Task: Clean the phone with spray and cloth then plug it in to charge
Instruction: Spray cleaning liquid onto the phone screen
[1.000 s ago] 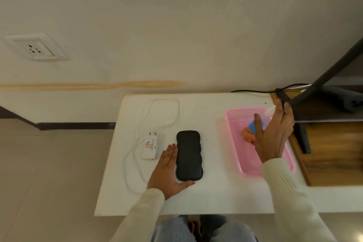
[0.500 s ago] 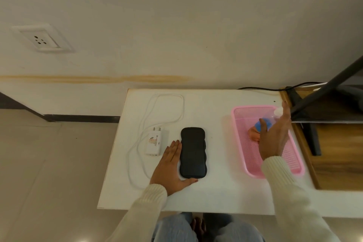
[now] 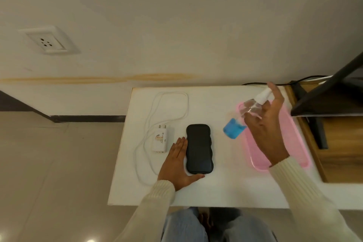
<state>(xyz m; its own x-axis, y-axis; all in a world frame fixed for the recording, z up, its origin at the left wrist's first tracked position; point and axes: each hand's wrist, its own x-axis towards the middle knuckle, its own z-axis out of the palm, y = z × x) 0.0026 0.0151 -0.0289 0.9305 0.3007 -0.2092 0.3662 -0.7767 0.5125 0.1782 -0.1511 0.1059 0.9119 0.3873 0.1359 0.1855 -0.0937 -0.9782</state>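
Phone (image 3: pixel 199 151) flat, long axis toward wall, beside left hand (image 3: pixel 177 163)

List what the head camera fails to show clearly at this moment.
- Cloth: not visible; the right hand and forearm cover much of the pink tray.
- Spray bottle: motion-blurred, nozzle direction unclear.
- Charger: label print too small to read.
- Phone: port end indiscernible; the dark case hides detail.

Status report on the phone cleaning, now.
Right hand holding spray bottle tilted above the table. Left hand flat beside phone, thumb under its near end. Charger unplugged. Nothing in the way.
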